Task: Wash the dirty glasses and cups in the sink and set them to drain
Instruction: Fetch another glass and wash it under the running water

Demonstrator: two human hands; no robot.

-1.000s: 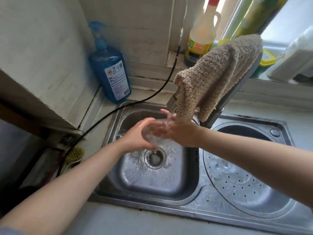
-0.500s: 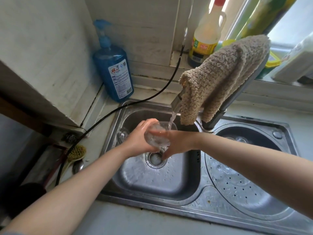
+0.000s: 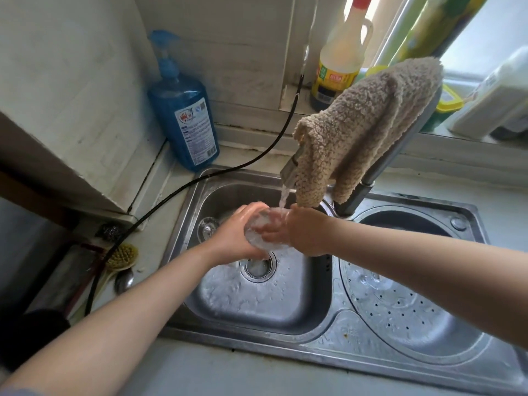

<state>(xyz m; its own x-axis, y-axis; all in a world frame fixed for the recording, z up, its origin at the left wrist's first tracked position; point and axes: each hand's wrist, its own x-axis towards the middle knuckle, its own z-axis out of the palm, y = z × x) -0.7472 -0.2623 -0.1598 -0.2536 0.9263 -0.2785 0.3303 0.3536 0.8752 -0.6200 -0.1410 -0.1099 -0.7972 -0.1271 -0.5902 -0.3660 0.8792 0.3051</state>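
Right hand's fingers (image 3: 270, 234) now inside glass (image 3: 261, 232)

Just above the hands (image 3: 274, 232), the tap (image 3: 291, 167) and its draped cloth (image 3: 365, 124) block the way up. Below them the basin (image 3: 257, 304) lies open. Right, the strainer bowl (image 3: 400, 315) has room. A cable (image 3: 177, 192) crosses the desk (image 3: 160, 181) on their left.

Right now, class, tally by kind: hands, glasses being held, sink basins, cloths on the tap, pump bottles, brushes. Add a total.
Hands: 2 (left hand, right hand)
Glasses held: 1 (glass)
Sink basins: 2 (left basin, right basin)
Cloths on the tap: 1 (cloth)
Pump bottles: 1 (pump bottle)
Brushes: 1 (brush)
Total: 8
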